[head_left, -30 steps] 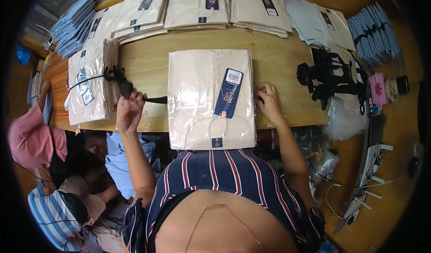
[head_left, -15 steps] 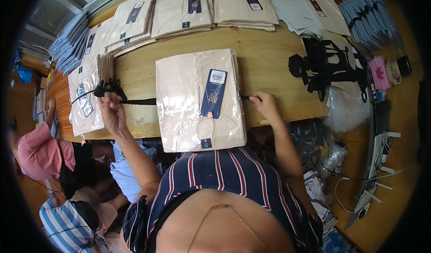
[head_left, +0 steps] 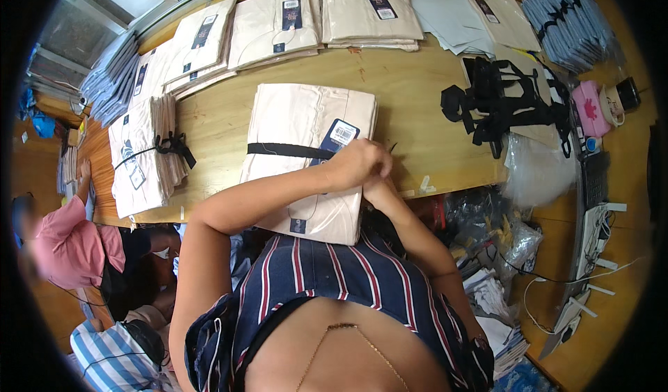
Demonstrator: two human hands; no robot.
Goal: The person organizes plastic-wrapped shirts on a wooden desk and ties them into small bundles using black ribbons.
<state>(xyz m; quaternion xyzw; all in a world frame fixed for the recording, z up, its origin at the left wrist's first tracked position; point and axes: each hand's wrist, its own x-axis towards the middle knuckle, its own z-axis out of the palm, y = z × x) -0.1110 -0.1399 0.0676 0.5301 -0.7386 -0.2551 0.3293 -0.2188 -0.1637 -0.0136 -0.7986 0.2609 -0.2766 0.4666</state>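
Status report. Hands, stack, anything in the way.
Left hand and right hand together, grip unclear. Black strap across folded garment stack. Left forearm covering part of stack.

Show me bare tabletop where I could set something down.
Bare wood shows between the tied stack at left and the middle bundle, and between that bundle and the black straps. Packs crowd the back.

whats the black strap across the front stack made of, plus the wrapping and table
Black strap: probably woven fabric, matte, showing little shine. Wrapping: likely thin clear plastic, glossy, given its creased highlights. Table: apparently wood or wood-look sheet, low sheen, judging by yellowish-brown streaks.
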